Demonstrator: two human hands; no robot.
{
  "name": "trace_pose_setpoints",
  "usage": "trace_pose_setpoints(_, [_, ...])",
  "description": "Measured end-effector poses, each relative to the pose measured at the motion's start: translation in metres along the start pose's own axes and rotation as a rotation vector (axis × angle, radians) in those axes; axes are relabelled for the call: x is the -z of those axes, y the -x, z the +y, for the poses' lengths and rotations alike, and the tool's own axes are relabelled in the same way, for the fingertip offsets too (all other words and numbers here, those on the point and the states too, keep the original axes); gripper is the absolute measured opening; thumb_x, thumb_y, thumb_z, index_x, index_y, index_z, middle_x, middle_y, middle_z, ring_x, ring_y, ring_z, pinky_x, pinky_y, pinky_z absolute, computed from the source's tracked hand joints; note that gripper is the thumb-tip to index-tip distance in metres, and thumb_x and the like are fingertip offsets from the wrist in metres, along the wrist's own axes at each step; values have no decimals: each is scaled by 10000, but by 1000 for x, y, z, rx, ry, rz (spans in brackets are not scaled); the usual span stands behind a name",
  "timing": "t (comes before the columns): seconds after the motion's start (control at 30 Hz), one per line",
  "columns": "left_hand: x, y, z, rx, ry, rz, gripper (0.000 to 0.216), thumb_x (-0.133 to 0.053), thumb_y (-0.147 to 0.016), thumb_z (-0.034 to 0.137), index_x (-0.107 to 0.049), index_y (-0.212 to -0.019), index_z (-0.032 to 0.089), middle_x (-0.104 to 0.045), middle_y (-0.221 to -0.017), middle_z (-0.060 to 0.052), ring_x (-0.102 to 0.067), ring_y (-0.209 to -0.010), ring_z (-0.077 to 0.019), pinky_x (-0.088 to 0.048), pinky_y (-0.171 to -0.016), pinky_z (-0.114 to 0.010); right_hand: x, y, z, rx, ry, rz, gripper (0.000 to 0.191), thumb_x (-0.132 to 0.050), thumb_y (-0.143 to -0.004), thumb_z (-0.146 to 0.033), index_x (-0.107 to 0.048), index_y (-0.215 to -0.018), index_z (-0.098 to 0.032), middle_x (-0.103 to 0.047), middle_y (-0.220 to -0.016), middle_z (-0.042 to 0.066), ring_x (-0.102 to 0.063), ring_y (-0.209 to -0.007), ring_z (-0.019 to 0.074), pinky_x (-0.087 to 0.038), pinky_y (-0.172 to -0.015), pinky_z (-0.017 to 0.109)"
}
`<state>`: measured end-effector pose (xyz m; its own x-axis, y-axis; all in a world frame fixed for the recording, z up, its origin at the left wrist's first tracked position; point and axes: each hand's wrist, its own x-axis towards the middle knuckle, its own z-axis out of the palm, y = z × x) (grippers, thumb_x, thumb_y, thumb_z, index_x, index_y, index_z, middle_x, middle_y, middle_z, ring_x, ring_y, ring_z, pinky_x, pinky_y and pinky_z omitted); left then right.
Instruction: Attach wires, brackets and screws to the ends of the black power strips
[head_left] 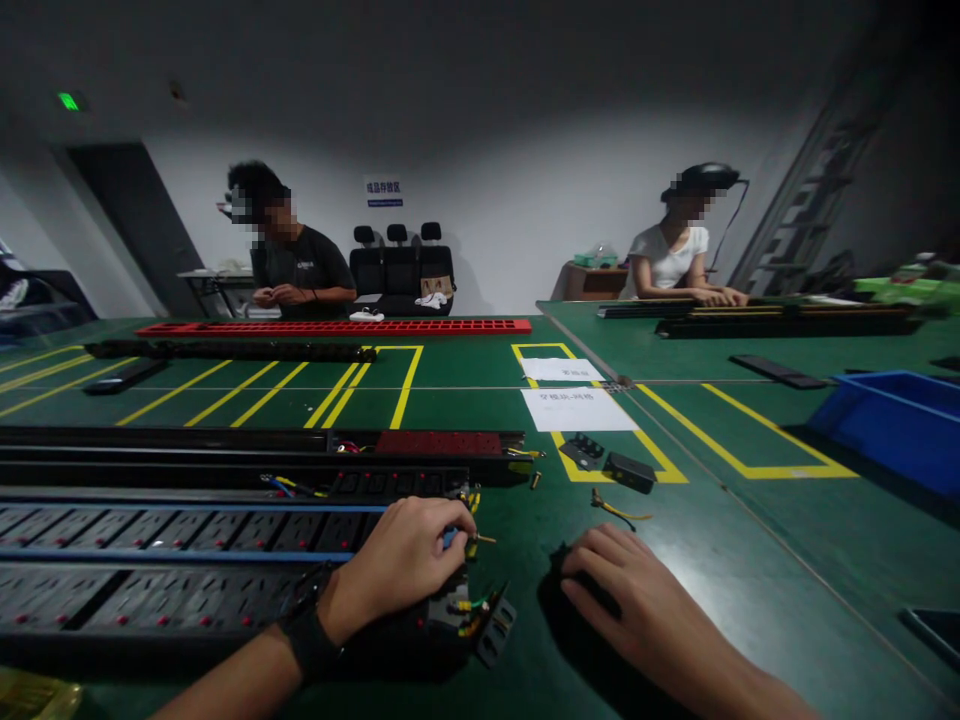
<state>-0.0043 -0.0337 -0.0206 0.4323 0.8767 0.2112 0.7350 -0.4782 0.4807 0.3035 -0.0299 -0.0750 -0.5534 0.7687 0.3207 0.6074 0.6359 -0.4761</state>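
Observation:
My left hand (412,545), with a dark watch on its wrist, is closed over the right end of a blue-edged power strip (202,530). Yellow wire ends stick out beside its thumb. My right hand (626,580) is low over the green table with its fingers curled. Something small and dark shows at its fingertips, too unclear to name. Nearest me lies a black power strip (187,600), with wires and a black end plate (495,630) hanging off its right end. Behind my left hand is a strip with a dark red socket section (439,443).
A short wire (615,508), a black block (628,472), a dark perforated plate (583,450) and paper sheets (577,409) lie ahead. At right stands a blue bin (892,425). A long red rail (337,327) lies far back. Two people work across the table.

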Motion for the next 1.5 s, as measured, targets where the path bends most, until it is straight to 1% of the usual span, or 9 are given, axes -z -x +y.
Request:
trace_pose_setpoints(0.17, [0,-1,-2,-7,-3,-18,230,-573,-911,150,-781,-970,230,-778,-841,-4,-662,-660,-150,-452,-640,-275,1,-1,-2,-3,-8,16,104,-585,-968,-208,-674,-974,-260,-728,-978,85,-636,-924,283,-449,-823,434])
trace_pose_setpoints(0.3, [2,-2,-3,-9,3,-21,243,-544,-925,172,-775,-971,232,-777,-856,-2,-618,-619,-138,-422,-626,-273,2,-1,-1,-81,-38,141,128,-575,-941,-229,-659,-1034,-252,-709,-967,98,-636,-898,283,-448,-790,414])
trace_pose_setpoints(0.47, [3,-3,-2,-12,-9,-28,250,-536,-932,202,-780,-982,224,-753,-803,-8,-606,-620,-143,-376,-599,-271,8,-2,0,-182,-80,243,93,-578,-953,-268,-664,-986,-258,-662,-849,66,-616,-782,245,-423,-736,378])
trace_pose_setpoints(0.57, [3,-3,-2,-7,-13,-34,247,-537,-936,204,-778,-985,222,-754,-808,-6,-593,-610,-139,-363,-598,-268,8,-3,1,-213,-57,203,83,-602,-958,-305,-668,-928,-263,-657,-779,51,-592,-707,229,-378,-683,358])
trace_pose_setpoints(0.8, [2,-2,-4,-8,-5,-37,229,-552,-935,189,-772,-986,230,-762,-835,2,-629,-659,-146,-374,-631,-261,2,-3,4,-200,-44,92,208,-569,-987,-335,-665,-820,-257,-683,-704,44,-590,-628,199,-295,-609,325])
trace_pose_setpoints(0.93, [2,-2,-5,0,-4,-46,237,-543,-936,189,-771,-986,229,-766,-852,-2,-636,-672,-151,-382,-640,-264,5,-2,2,-202,-4,1,249,-498,-1035,-329,-702,-923,-239,-722,-747,44,-658,-663,210,-343,-617,311])
trace_pose_setpoints(1.07, [3,-2,-4,3,6,-49,241,-535,-934,189,-767,-983,229,-773,-865,-8,-639,-676,-155,-377,-632,-268,6,-2,-2,-149,20,-67,236,-493,-1034,-260,-704,-932,-233,-756,-809,50,-699,-693,212,-385,-625,303])
trace_pose_setpoints(1.33, [3,-2,-3,1,6,-39,246,-537,-926,182,-772,-980,233,-776,-861,-4,-603,-614,-140,-369,-615,-269,9,-2,-6,-36,15,-93,181,-557,-1026,-175,-715,-960,-231,-757,-862,37,-707,-771,206,-467,-711,301])
trace_pose_setpoints(1.5, [1,-2,-5,-12,14,-29,245,-536,-930,183,-769,-981,236,-779,-868,0,-598,-609,-135,-368,-614,-267,4,1,-3,68,115,-89,194,-568,-1038,-184,-754,-1013,-233,-736,-910,53,-686,-834,213,-471,-746,321])
